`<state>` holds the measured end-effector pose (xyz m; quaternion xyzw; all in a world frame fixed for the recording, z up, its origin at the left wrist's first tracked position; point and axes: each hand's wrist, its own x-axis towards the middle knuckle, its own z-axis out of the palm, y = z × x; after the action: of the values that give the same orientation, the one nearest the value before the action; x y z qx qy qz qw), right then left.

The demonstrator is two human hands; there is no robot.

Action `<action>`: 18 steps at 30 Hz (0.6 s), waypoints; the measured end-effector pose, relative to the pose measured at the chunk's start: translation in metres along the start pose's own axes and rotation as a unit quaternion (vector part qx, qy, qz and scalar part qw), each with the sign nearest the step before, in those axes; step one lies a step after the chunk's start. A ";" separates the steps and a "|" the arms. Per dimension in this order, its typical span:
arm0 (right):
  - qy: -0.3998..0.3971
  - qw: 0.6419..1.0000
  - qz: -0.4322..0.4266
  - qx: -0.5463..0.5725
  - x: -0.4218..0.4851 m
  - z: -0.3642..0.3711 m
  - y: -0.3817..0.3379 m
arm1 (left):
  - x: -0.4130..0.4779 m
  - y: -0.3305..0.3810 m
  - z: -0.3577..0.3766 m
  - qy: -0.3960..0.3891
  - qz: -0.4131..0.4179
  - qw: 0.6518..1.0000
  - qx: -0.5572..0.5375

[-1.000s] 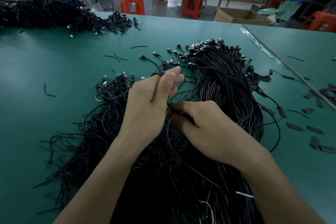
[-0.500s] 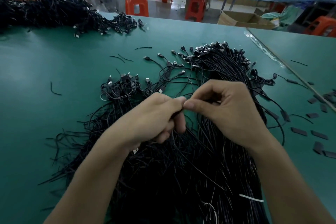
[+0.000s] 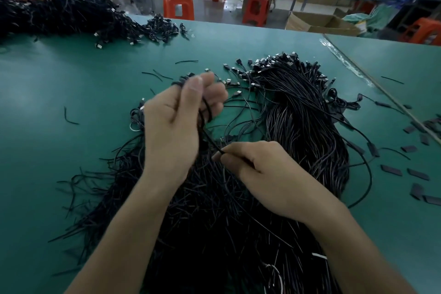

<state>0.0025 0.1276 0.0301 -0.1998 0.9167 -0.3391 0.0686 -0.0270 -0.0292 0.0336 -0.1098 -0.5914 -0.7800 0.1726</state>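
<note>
Item held: thin black cable (image 3: 208,137), centre of frame, ran taut on a slant between the two hands, above the heap.
Grip, upper: left hand (image 3: 176,126) was raised left of centre, with fingers and thumb curled round the cable's looped upper end.
Grip, lower: right hand (image 3: 262,169) sat just right of centre, with thumb and forefinger pinched on the cable's lower end and the other fingers curled.
Stock beneath: large heap of black cables with metal-tipped plugs (image 3: 298,114) spread from centre to lower edge, under both forearms.
Surface: green table top (image 3: 59,150) bore the heap.
Second stock: another pile of black cables (image 3: 59,14) lay at upper left, well apart from the hands.
Loose parts: flat black rectangular pieces (image 3: 417,174) were scattered at the right edge.
Background: orange plastic stools (image 3: 178,3) and an open cardboard box (image 3: 317,22) stood at the top of the frame, beyond the table.
</note>
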 end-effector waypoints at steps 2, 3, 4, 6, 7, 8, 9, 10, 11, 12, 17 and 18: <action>-0.008 1.000 -0.021 -0.021 -0.003 -0.007 -0.004 | -0.004 -0.008 0.004 -0.029 0.053 0.974 0.219; -0.005 0.999 -0.039 -0.018 -0.004 -0.011 -0.006 | -0.006 -0.010 0.005 -0.065 0.052 0.953 0.292; 0.008 0.998 -0.057 -0.010 -0.005 -0.016 -0.006 | -0.007 -0.011 0.005 -0.104 0.036 0.937 0.332; 0.061 0.995 -0.075 0.000 -0.006 -0.028 -0.004 | -0.009 -0.011 0.006 -0.166 -0.007 0.918 0.360; 0.094 0.993 -0.078 0.005 -0.007 -0.033 -0.002 | -0.010 -0.010 0.006 -0.193 -0.032 0.912 0.359; 0.121 0.989 -0.083 0.021 -0.007 -0.038 0.000 | -0.011 -0.008 0.008 -0.217 -0.067 0.912 0.342; 0.140 0.985 -0.091 0.052 -0.007 -0.040 0.001 | -0.012 -0.005 0.009 -0.236 -0.109 0.917 0.303; 0.151 0.979 -0.101 0.095 -0.007 -0.041 0.002 | -0.013 -0.002 0.011 -0.253 -0.150 0.923 0.249; 0.162 0.971 -0.109 0.138 -0.006 -0.041 0.004 | -0.013 0.002 0.012 -0.265 -0.182 0.927 0.193; 0.174 0.963 -0.116 0.170 -0.005 -0.041 0.005 | -0.014 0.005 0.012 -0.274 -0.204 0.928 0.147; 0.108 0.941 -0.104 0.304 -0.003 -0.036 0.011 | -0.012 0.012 0.006 -0.298 -0.238 0.924 0.030; 0.084 0.939 -0.099 0.318 -0.003 -0.035 0.011 | -0.011 0.012 0.005 -0.294 -0.242 0.925 0.012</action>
<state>-0.0073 0.1580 0.0496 -0.2278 0.7389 -0.6339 0.0180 -0.0119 -0.0261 0.0417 -0.1858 -0.6336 -0.7235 -0.2014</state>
